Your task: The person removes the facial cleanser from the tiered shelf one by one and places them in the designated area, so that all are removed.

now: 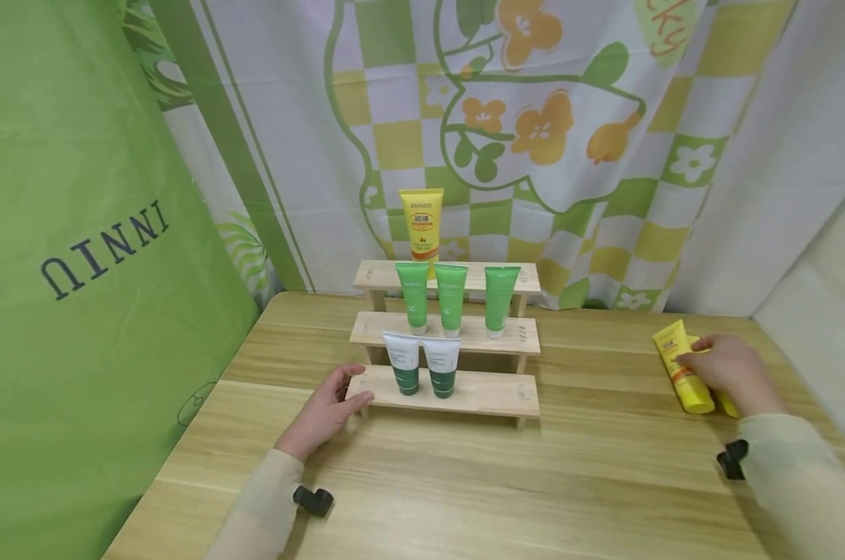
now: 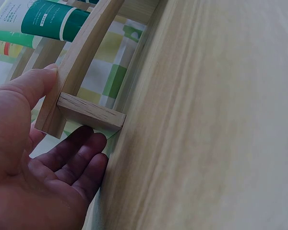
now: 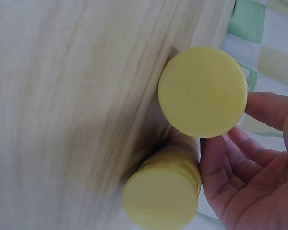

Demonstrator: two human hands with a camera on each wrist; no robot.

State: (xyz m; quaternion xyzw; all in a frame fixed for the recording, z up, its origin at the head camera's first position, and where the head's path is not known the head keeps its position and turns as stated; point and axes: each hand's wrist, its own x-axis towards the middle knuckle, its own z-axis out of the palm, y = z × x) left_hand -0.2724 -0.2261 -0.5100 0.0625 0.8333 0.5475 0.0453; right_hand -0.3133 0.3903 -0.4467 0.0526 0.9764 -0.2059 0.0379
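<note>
A person in pale sleeves (image 1: 257,505) works both sides of a three-tier wooden stand (image 1: 492,395) on a wood-grain tabletop (image 1: 464,490). To the right of the stand, the right hand (image 1: 734,373) pinches a yellow tube (image 1: 687,381) between thumb and fingers, the tube's round cap turned toward the near side of the tabletop. A second yellow tube (image 3: 161,199) lies just beside it, on the side away from the stand and partly hidden by the hand in the head view. The left hand (image 1: 327,412) holds the left end of the stand's lowest tier, its thumb against the board and its other fingers loosely curled about the end and below.

On the stand's top tier, left of its middle, a third yellow tube (image 1: 421,222) stands on its cap. Three green tubes (image 1: 451,299) stand on the middle tier, two near each other and one farther right. Two white-and-dark-green tubes (image 1: 403,362) stand close together on the lowest tier. Behind the stand hangs a checked, flower-printed curtain (image 1: 394,117); to its left, a green cloth (image 1: 79,373) bears dark lettering.
</note>
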